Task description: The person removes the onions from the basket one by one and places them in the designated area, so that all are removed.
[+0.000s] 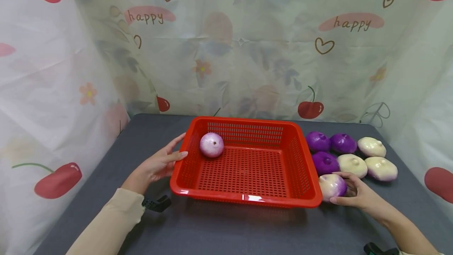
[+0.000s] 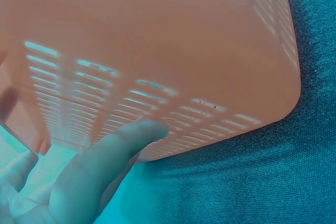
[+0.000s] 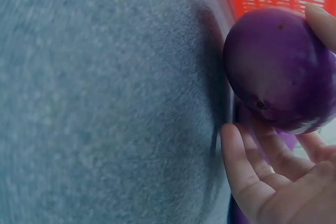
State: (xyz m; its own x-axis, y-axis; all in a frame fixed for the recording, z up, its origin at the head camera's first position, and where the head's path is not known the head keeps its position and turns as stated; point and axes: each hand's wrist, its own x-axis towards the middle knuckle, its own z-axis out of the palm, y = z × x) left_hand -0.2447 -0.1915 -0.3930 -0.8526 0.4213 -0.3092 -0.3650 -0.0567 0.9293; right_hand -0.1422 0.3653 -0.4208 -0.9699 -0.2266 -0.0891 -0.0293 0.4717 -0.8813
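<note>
A red plastic basket (image 1: 244,198) with slotted walls sits in the middle of the dark table. My left hand (image 1: 157,168) holds its left side, the thumb at the rim and fingers along the slotted outer wall (image 2: 157,40). Inside the basket, near the left wall, lies a pale purple turnip (image 1: 211,145). Just outside the right front corner, my right hand (image 1: 357,194) grips a cream-and-purple turnip (image 1: 330,187) between thumb and fingers. In the right wrist view this turnip (image 3: 278,69) shows its purple side, close beside the basket.
Several more turnips are grouped right of the basket: purple ones (image 1: 318,141) nearest it, cream ones (image 1: 381,168) farther right. The grey table (image 1: 226,231) extends in front. A printed curtain (image 1: 240,50) hangs behind and at both sides.
</note>
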